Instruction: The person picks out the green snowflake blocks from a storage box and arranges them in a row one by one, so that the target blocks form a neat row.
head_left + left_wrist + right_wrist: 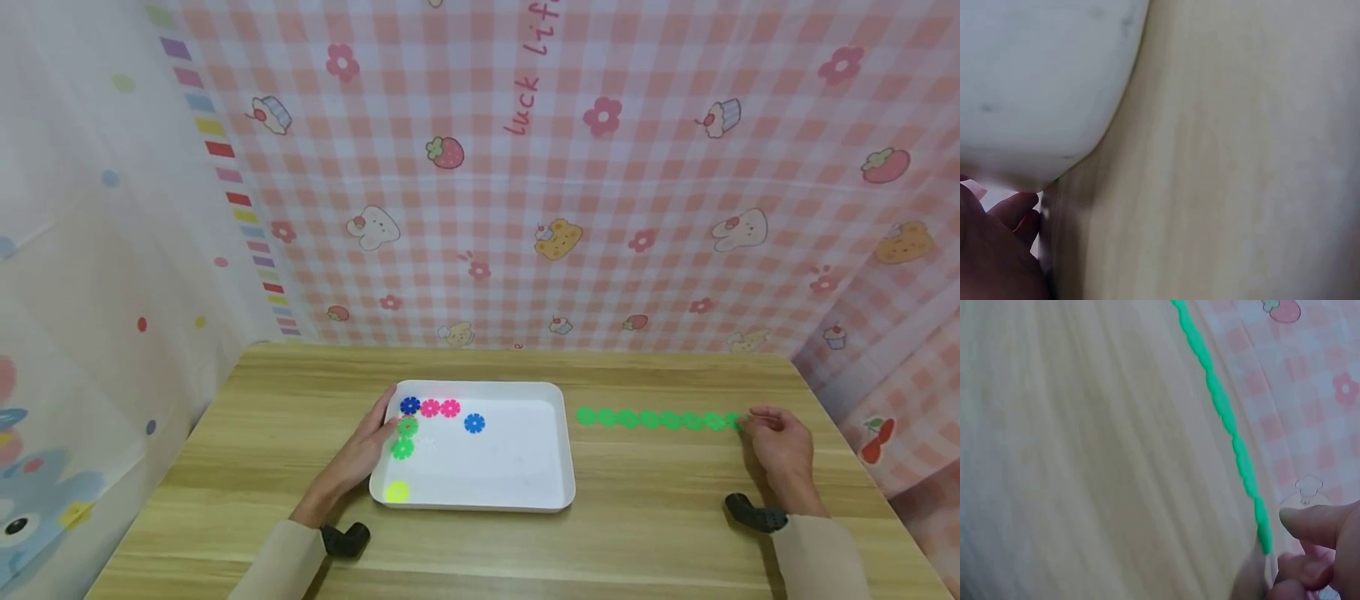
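Note:
A white tray (517,475) lies on the table with several notched plastic discs in it. My left hand (366,442) grips its left rim, the thumb reaching over the edge near a green disc (407,427); in the left wrist view some fingers (1015,209) show at the tray's edge. To the right of the tray, a row of linked green discs (648,419) lies across the table. At its right end is my right hand (782,442). In the right wrist view the thumb (1310,524) stands apart from the curled fingers, just beside the row's last disc.
Inside the tray are a dark blue disc (410,406), two pink discs, a lighter blue disc (475,423), a second green disc (402,449), a yellow disc (397,492) and a faint pale disc (428,444). A checked cloth (525,192) hangs behind the wooden table (637,542).

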{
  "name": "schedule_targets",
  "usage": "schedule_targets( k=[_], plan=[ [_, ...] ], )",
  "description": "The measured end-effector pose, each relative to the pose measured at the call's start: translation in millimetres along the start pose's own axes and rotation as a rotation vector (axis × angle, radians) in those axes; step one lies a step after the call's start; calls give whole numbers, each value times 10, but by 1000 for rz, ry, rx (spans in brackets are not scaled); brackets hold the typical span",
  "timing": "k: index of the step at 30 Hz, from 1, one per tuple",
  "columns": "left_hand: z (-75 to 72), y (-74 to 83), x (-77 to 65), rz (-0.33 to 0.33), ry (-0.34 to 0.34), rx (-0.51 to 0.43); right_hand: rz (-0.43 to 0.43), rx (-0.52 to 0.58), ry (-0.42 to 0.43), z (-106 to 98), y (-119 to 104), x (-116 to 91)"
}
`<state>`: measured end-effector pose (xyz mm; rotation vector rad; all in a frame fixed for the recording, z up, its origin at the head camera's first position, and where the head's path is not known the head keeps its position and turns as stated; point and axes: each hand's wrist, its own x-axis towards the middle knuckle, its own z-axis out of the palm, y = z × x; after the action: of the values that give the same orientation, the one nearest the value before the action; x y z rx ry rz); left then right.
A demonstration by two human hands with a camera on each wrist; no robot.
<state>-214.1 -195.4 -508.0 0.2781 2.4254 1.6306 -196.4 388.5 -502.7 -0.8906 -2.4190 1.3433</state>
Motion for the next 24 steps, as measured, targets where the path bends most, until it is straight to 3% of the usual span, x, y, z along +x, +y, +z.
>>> schedule_targets(
  k=[4,8,16,24],
  plan=[
    [-5,10,4,-5,-3,-4,-7,23,4,42,-94,-37],
    [-5,-1,7,0,2,1,-48,24,-45,124,-260,-105],
    [4,-1,-2,7,5,-13,-183,-2,-242,331,-718,-319],
    [0,9,-8,0,-3,-43,-234,35,-414,602,-1096,-622]
  ],
)
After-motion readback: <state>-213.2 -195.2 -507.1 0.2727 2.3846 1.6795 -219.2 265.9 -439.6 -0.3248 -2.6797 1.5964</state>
